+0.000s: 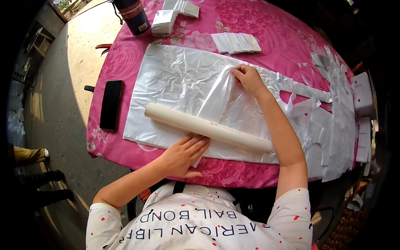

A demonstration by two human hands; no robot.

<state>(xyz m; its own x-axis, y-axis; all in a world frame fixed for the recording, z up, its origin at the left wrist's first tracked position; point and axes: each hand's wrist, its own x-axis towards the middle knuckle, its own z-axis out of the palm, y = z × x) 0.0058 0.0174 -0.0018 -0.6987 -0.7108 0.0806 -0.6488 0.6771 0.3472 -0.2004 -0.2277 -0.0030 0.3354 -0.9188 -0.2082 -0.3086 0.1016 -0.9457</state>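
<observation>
White plastic sheeting [166,79] laid wide, pale tube [208,128] slanting across it!
Beyond the tube, a raised plastic fold [216,93]; at the tube's near side, left hand [183,157] flat, fingers together, fingertips perhaps touching it; beyond, right hand [248,79] pinching that fold.

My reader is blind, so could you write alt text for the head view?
A person's right hand pinches up a fold of thin white plastic, while the left hand is at the near side of a pale tube lying on plastic sheeting. Beneath is a pink floral tablecloth, with a black phone at left and white bundles farther back.
</observation>
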